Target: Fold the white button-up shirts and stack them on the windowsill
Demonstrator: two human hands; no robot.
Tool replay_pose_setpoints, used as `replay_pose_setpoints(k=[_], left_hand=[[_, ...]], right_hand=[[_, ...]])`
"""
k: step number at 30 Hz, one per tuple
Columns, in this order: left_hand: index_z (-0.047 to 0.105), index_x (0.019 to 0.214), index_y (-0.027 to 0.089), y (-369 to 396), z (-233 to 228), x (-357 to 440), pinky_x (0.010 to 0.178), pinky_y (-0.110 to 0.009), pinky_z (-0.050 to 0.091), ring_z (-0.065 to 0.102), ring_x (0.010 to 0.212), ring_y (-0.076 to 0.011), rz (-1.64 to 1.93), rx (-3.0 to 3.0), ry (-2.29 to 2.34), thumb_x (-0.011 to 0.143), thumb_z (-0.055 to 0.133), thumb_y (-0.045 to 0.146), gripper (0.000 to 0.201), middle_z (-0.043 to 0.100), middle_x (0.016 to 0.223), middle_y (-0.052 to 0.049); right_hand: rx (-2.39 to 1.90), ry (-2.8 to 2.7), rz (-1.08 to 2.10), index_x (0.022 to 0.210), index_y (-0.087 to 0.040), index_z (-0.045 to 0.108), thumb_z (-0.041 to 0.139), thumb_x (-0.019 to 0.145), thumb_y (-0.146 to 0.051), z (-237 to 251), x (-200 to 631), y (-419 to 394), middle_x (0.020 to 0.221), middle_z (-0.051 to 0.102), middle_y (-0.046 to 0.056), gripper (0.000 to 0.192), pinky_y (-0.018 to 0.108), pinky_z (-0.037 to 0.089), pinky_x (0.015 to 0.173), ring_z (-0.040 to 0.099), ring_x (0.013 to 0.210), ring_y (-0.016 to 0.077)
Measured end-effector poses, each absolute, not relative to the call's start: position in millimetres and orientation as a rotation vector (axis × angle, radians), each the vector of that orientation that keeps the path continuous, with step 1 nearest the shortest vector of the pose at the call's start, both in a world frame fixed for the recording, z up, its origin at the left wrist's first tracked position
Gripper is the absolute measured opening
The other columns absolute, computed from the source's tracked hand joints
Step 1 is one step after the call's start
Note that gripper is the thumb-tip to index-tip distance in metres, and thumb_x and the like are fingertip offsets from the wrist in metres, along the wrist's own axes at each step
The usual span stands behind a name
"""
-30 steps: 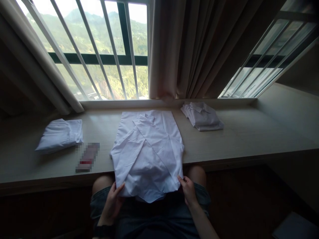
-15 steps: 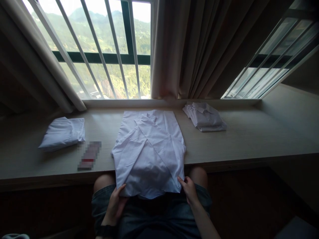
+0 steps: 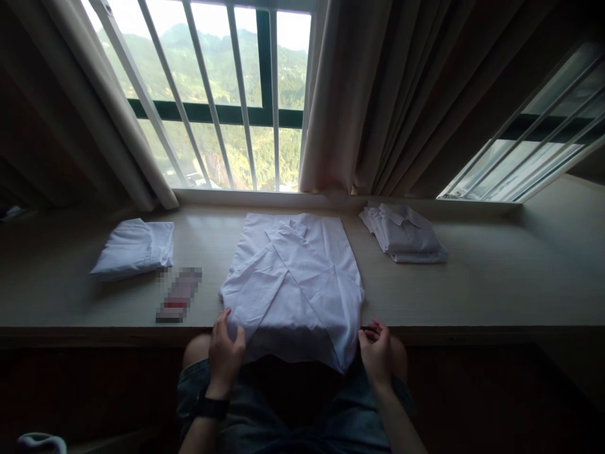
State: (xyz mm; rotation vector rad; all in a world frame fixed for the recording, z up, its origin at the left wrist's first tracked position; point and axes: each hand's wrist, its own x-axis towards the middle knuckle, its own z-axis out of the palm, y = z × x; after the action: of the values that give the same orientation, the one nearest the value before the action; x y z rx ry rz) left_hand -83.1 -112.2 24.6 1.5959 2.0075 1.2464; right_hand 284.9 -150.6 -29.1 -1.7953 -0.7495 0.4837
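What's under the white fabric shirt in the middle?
Pale, flat, wood-look desktop under most of the shirt; the lower end hangs over the front. Anything else beneath is covered, can't tell.

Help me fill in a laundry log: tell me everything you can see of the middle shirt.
The shirt is white, lightly creased, thin-looking cloth. It lies spread on the table, sleeve-like panels folded diagonally across its top; the far edge is nearly straight, the near end extends past the table's edge. The left grip overlaps its left edge in this view; the right grip is beside its right edge, contact unclear.
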Motion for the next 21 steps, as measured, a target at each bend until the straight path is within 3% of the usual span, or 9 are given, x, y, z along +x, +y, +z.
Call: replay_pose_setpoints(k=[5,8,12,16,21], left_hand=[[0.057,0.128,0.015,-26.6,31.3,-98.7,0.122,-0.050,0.019,0.031,0.147,-0.0333,1.149,1.892,1.925,0.084,0.057,0.029,0.045,0.056,0.142,-0.016],[0.058,0.125,0.014,3.9,16.8,-108.1,0.121,-0.055,0.016,0.032,0.146,-0.0365,1.114,1.817,1.979,0.084,0.058,0.033,0.045,0.056,0.141,-0.019],[0.059,0.125,0.013,14.0,-4.2,-115.9,0.120,-0.051,0.023,0.041,0.139,-0.0354,1.165,1.754,2.006,0.086,0.057,0.036,0.045,0.055,0.140,-0.020],[0.058,0.127,0.015,12.7,-11.9,-121.6,0.115,-0.049,0.034,0.049,0.131,-0.0328,1.262,1.695,2.022,0.090,0.051,0.037,0.044,0.058,0.134,-0.019],[0.061,0.121,0.020,14.2,-12.2,-126.3,0.109,-0.048,0.042,0.056,0.121,-0.0318,1.326,1.582,2.040,0.089,0.051,0.036,0.037,0.063,0.123,-0.015]], right_hand=[[-1.654,-0.960,0.461,0.113,-0.020,0.055,0.061,0.078,-0.039,12.8,273.3,-79.8,0.106,0.067,0.012,0.040,0.037,0.055,0.084,0.066,0.094,0.0236],[-1.584,-1.141,0.509,0.113,-0.020,0.057,0.060,0.079,-0.036,35.8,254.2,-3.8,0.103,0.069,0.010,0.038,0.036,0.054,0.084,0.066,0.093,0.0229],[-1.676,-1.374,0.592,0.114,-0.019,0.059,0.059,0.079,-0.026,53.1,223.2,123.8,0.106,0.070,0.009,0.036,0.031,0.052,0.084,0.067,0.090,0.0190],[-1.861,-1.484,0.567,0.093,-0.017,0.067,0.060,0.078,-0.020,53.2,200.5,239.2,0.098,0.071,0.008,0.017,0.032,0.048,0.086,0.066,0.092,0.0211],[-1.931,-1.613,0.581,0.083,-0.016,0.067,0.077,0.066,-0.019,38.6,187.0,323.9,0.088,0.071,0.008,0.020,0.031,0.047,0.082,0.066,0.087,0.0206]])
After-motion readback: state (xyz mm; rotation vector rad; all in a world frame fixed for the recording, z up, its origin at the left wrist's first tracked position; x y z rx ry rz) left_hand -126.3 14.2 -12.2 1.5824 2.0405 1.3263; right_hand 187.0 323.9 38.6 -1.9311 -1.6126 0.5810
